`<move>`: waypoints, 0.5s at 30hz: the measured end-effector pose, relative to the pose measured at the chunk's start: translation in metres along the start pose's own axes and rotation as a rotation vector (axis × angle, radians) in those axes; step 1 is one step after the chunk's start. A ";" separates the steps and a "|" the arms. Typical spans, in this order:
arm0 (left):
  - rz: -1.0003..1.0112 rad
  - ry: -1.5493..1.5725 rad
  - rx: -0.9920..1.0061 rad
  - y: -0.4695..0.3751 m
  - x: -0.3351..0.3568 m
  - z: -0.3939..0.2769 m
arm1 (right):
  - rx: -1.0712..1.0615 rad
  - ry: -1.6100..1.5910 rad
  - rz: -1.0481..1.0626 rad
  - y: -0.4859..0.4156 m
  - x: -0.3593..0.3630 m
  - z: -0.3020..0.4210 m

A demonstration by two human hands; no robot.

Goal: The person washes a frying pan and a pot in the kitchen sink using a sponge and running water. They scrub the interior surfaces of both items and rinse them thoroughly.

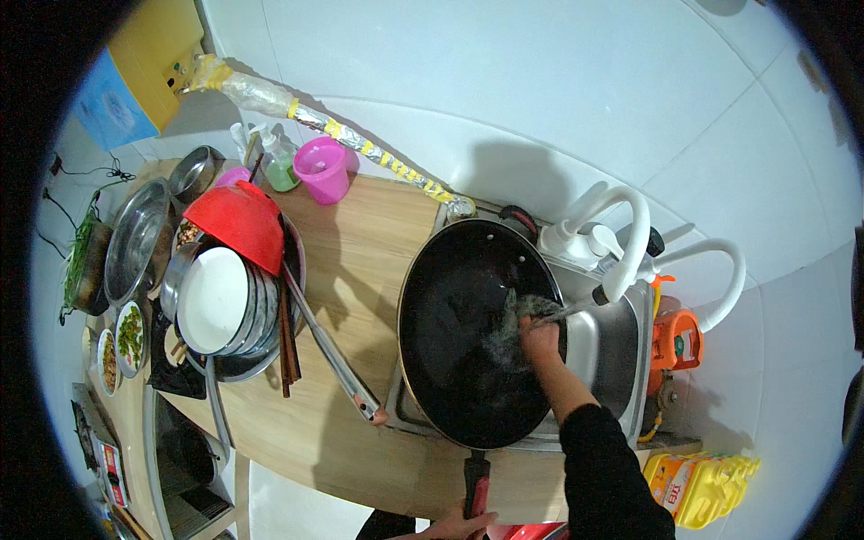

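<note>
A large black wok (466, 351) with a long handle rests over the left part of a stainless steel sink (611, 344). My left hand (459, 526) grips the wok's black and red handle (476, 486) at the bottom of the view. Inside the wok, near its right wall, is my right hand (542, 341), with a black sleeve behind it. Water runs from a white gooseneck faucet (631, 236) onto that hand, and a greyish splash spreads beside it. Fingertips and anything they may hold are hidden by the splash.
Left on the wooden counter (364, 270) stand stacked white bowls (212, 300), a red bowl (239, 223), chopsticks (289, 344) and a long-handled metal utensil (337, 358). A pink cup (322, 169) stands by the wall. Yellow jugs (702, 486) sit at lower right.
</note>
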State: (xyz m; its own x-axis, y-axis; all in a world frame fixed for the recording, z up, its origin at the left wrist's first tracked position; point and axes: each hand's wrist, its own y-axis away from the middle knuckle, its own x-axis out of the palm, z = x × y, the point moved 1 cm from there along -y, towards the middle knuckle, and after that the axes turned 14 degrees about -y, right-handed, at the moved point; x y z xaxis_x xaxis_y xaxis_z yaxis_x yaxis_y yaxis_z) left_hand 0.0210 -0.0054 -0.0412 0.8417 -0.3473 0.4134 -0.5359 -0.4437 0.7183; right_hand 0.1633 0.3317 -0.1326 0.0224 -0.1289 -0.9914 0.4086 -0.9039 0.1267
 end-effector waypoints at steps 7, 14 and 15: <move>0.108 0.065 0.079 0.009 0.000 -0.021 | 0.221 -0.584 -0.030 0.041 -0.046 -0.021; 0.084 0.045 0.109 0.017 0.002 -0.035 | -0.200 -0.493 0.119 0.056 -0.080 -0.069; 0.085 0.064 0.118 0.019 0.003 -0.039 | -0.245 -0.426 0.148 0.063 -0.079 -0.078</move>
State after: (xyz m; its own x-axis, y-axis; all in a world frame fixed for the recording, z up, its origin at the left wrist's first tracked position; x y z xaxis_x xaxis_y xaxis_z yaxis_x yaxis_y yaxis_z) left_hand 0.0158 0.0179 -0.0047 0.7934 -0.3360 0.5075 -0.6063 -0.5103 0.6100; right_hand 0.2583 0.3167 -0.0492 -0.2570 -0.4496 -0.8554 0.6325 -0.7476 0.2029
